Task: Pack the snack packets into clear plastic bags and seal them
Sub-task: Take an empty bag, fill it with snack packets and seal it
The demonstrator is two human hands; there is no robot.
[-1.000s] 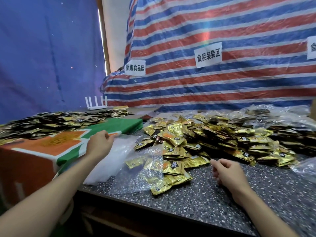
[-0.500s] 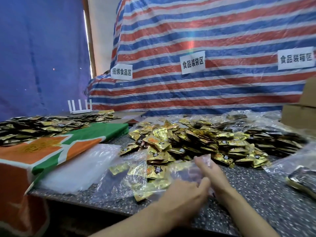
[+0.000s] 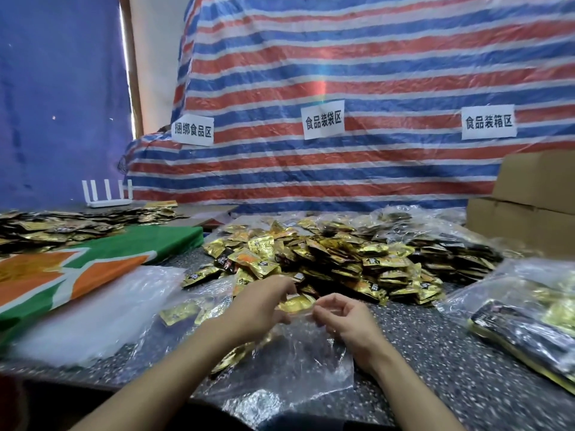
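Both the left hand (image 3: 261,306) and the right hand (image 3: 345,318) are closed on the mouth of a clear plastic bag (image 3: 295,365), which is held over the near middle of the table (image 3: 435,353). Whether anything is inside cannot be told. Most work is judged undone: a pile of snack packets (image 3: 336,259) is heaped just beyond. At the right, filled bags (image 3: 525,315) are laid; at the left, empty bags (image 3: 93,306) are stacked.

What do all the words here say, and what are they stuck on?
"捆绑食品区": left paper sign on the striped tarp.
"食品装袋区": middle paper sign, same tarp.
"食品装箱区": right paper sign, same tarp.
Print on the snack packets: too small and blurred to read.
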